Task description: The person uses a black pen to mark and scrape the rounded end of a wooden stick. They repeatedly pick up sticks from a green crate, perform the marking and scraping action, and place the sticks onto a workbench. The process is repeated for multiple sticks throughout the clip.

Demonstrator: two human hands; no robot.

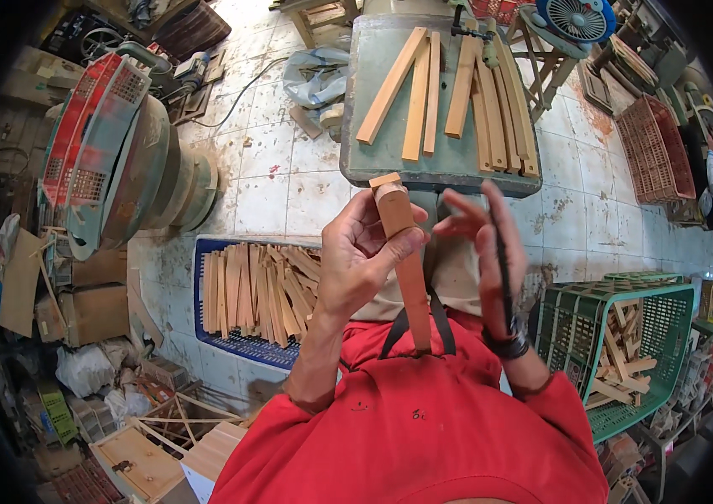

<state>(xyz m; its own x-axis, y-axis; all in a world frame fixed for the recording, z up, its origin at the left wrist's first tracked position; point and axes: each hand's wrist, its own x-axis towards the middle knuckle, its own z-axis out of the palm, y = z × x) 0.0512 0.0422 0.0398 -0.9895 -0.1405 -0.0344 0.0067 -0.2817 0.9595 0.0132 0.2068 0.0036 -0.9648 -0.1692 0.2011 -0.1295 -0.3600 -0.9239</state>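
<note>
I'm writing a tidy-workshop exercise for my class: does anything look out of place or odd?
Yes: the wood pieces in the green crate at right lie jumbled at various angles, unlike the more aligned strips in the blue crate. A reddish-brown stain marks the floor tiles at upper right.

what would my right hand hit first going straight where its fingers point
The blurred right hand would probably meet the near edge of the grey-green table bearing wooden strips; depth is unclear.
</note>
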